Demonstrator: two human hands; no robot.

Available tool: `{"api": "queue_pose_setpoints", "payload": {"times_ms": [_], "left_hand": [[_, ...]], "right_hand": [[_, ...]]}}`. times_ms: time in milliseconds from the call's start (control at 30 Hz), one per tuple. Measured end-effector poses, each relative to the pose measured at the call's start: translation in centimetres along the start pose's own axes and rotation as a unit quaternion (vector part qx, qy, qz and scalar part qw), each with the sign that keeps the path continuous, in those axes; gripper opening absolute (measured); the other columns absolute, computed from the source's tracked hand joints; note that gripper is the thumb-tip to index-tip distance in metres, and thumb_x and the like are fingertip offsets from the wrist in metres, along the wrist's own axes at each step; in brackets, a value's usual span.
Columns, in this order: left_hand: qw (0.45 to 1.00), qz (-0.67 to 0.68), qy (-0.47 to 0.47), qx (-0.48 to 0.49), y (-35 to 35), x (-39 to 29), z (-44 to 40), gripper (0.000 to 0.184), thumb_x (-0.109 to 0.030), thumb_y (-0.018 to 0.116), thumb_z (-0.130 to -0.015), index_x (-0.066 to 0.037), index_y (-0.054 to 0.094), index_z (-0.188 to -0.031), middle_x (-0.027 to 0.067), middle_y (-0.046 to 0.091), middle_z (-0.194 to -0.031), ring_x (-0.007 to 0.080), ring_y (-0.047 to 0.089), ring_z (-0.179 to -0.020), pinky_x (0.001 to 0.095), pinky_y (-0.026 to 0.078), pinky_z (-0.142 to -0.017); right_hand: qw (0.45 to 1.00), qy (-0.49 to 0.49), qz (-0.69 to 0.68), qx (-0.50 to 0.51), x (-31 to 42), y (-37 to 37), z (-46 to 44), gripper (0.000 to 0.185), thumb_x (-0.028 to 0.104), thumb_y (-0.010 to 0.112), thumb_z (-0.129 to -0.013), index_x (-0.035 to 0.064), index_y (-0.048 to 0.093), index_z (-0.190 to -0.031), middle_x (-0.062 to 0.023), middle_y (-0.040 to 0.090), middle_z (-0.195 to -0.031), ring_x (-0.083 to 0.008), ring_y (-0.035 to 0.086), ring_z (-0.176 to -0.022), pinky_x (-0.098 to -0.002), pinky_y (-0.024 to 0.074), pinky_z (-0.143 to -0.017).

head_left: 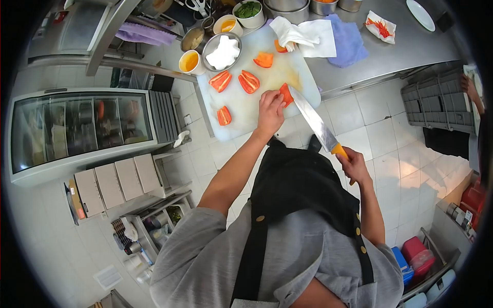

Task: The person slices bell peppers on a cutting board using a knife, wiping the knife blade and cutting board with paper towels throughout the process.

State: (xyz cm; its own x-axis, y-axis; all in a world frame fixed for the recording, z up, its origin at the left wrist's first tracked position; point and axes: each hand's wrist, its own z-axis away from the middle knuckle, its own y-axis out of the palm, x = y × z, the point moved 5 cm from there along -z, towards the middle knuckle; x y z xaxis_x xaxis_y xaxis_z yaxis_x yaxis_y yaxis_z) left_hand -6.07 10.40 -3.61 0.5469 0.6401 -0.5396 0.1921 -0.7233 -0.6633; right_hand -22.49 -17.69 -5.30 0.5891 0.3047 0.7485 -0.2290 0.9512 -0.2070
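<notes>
My right hand point(355, 165) is closed round the yellow handle of a large kitchen knife point(313, 119). The blade points up and left, its tip beside a red pepper piece point(287, 96). With bent fingers, my left hand point(270, 110) holds that piece down on the white cutting board point(233, 134). Further pepper pieces lie on the board: one at the left point(224, 116), two with pale ribs showing point(220, 81) point(249, 81), and an orange-red one point(263, 59) nearer the back. Another pepper piece point(280, 46) is partly hidden by a white cloth point(308, 36).
A metal bowl point(222, 52) with white contents and a cup of orange liquid point(189, 61) stand at the board's back left. Beyond are a tub of green leaves point(247, 12), a purple cloth point(347, 41) and shredded orange-red strips point(380, 26) on white paper. Another person's hand point(470, 87) shows far right.
</notes>
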Motion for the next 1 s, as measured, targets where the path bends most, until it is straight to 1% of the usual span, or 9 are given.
{"api": "queue_pose_setpoints", "payload": {"times_ms": [67, 133, 200, 233, 300, 433, 500, 700, 1000], "left_hand": [[1.0, -0.002, 0.0, -0.003, 0.1, 0.1, 0.1, 0.023, 0.003, 0.069, -0.078, 0.005, 0.066, -0.1, 0.0156, 0.06, -0.113, 0.0362, 0.055, -0.106, 0.0435, 0.047, -0.092], [1.0, -0.004, 0.0, -0.006, 0.2, 0.2, 0.3, 0.023, 0.003, 0.069, -0.078, 0.005, 0.066, -0.1, 0.0156, 0.06, -0.113, 0.0363, 0.055, -0.107, 0.0437, 0.047, -0.093], [1.0, 0.0, -0.005, -0.015, -0.1, 0.1, 0.2, 0.026, 0.003, 0.071, -0.076, 0.002, 0.067, -0.101, 0.015, 0.061, -0.113, 0.0356, 0.057, -0.105, 0.0431, 0.048, -0.092], [1.0, -0.002, -0.006, -0.015, -0.2, -0.1, 0.2, 0.026, 0.003, 0.071, -0.076, 0.002, 0.067, -0.101, 0.015, 0.061, -0.113, 0.0356, 0.057, -0.105, 0.0431, 0.048, -0.092], [0.999, -0.019, -0.019, -0.02, -0.2, -0.3, 0.2, 0.027, 0.003, 0.072, -0.075, 0.001, 0.067, -0.102, 0.0138, 0.06, -0.11, 0.0351, 0.056, -0.105, 0.0427, 0.048, -0.091], [1.0, -0.011, -0.021, -0.02, -0.1, 0.2, 0.3, 0.027, 0.003, 0.073, -0.075, 0.001, 0.068, -0.101, 0.0128, 0.059, -0.109, 0.0342, 0.055, -0.104, 0.0419, 0.048, -0.09], [1.0, -0.002, -0.015, -0.025, -0.1, 0.4, 0.5, 0.026, 0.003, 0.074, -0.074, 0.001, 0.067, -0.099, 0.0128, 0.058, -0.109, 0.034, 0.055, -0.103, 0.0411, 0.048, -0.09], [0.998, 0.003, -0.044, -0.045, -0.1, 0.5, 0.8, 0.023, 0.004, 0.073, -0.073, 0.001, 0.065, -0.095, 0.0132, 0.058, -0.105, 0.0341, 0.056, -0.103, 0.0401, 0.049, -0.087], [0.998, 0.018, -0.032, -0.053, -0.5, 0.8, 0.7, 0.021, 0.006, 0.072, -0.071, 0.0, 0.065, -0.09, 0.0119, 0.059, -0.101, 0.033, 0.058, -0.098, 0.0405, 0.051, -0.085]], "right_hand": [[0.999, -0.042, 0.021, 0.006, -0.4, 0.0, -1.2, 0.032, 0.024, 0.064, -0.096, 0.0025, 0.066, -0.12, 0.0001, 0.049, -0.056, -0.0079, 0.043, -0.043, -0.0279, 0.0378, -0.037], [0.998, -0.048, 0.028, 0.011, 0.2, -0.3, -1.0, 0.033, 0.024, 0.065, -0.096, 0.0023, 0.066, -0.12, -0.0003, 0.05, -0.057, -0.0081, 0.043, -0.044, -0.0286, 0.0394, -0.04], [0.999, 0.008, 0.01, 0.032, 0.4, -0.5, -0.4, 0.033, 0.024, 0.065, -0.096, 0.0021, 0.066, -0.12, -0.0011, 0.051, -0.058, -0.0086, 0.043, -0.045, -0.0291, 0.0401, -0.041], [0.999, 0.007, 0.01, 0.034, 0.1, -0.4, -0.4, 0.033, 0.024, 0.065, -0.096, 0.0021, 0.066, -0.12, -0.0011, 0.051, -0.058, -0.0086, 0.043, -0.045, -0.0291, 0.0401, -0.041], [0.999, -0.03, 0.029, 0.015, -0.1, -0.6, -0.4, 0.032, 0.024, 0.065, -0.096, 0.0026, 0.066, -0.12, -0.0013, 0.051, -0.057, -0.0089, 0.043, -0.043, -0.0286, 0.0394, -0.04], [0.998, -0.037, 0.038, 0.022, 1.0, -0.1, -1.3, 0.032, 0.024, 0.064, -0.096, 0.0028, 0.066, -0.12, -0.0015, 0.05, -0.056, -0.0091, 0.042, -0.042, -0.0283, 0.0389, -0.038], [0.995, -0.09, 0.05, 0.015, 0.9, 0.2, -2.2, 0.032, 0.024, 0.064, -0.096, 0.0033, 0.067, -0.12, -0.001, 0.05, -0.056, -0.0091, 0.043, -0.042, -0.0285, 0.0392, -0.036], [0.998, -0.037, 0.034, 0.032, -0.2, -0.1, -0.9, 0.031, 0.024, 0.064, -0.096, 0.0039, 0.067, -0.12, -0.0019, 0.051, -0.056, -0.0099, 0.047, -0.043, -0.0291, 0.0401, -0.034], [0.996, -0.048, 0.066, 0.036, 1.4, 0.0, -0.6, 0.03, 0.024, 0.063, -0.096, 0.0038, 0.066, -0.118, -0.0038, 0.052, -0.056, -0.0108, 0.048, -0.042, -0.031, 0.0445, -0.034]]}}
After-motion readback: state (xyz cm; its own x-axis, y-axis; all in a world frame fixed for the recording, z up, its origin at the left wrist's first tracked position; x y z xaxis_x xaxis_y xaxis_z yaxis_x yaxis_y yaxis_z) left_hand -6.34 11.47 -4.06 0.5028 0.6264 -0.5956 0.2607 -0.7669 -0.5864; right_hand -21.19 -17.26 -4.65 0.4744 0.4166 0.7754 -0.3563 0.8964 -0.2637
